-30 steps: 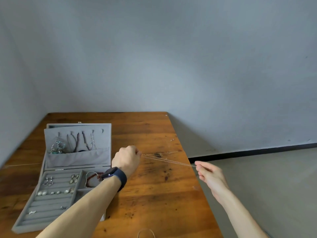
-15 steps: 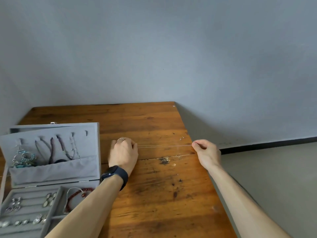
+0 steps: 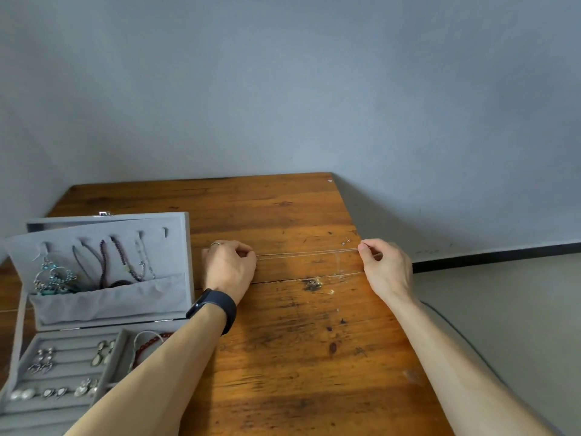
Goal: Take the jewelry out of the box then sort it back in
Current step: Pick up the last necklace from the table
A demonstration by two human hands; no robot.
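Your left hand [image 3: 229, 267] and right hand [image 3: 385, 265] each pinch one end of a thin silver chain [image 3: 308, 253], fingers curled in tight, so it runs taut between them over the far half of the table [image 3: 298, 341]; whether it touches the wood I cannot tell. You look to be early in the emptying stage. Out of the box [image 3: 176, 247] so far are this chain, a pair of tiny earrings [image 3: 345, 242] lying near your right hand, and perhaps another fine strand just below them, too faint to be sure. Most of the jewelry sits inside: necklaces [image 3: 119, 259] hang from the hooks of the open lid into its pocket, rows of earrings [image 3: 44, 363] fill the tray, and a red bracelet [image 3: 151, 344] lies in the side compartment beside your left forearm. By my reading, you have this chain to lay down, the rest to take out, and all the sorting back in ahead of you.
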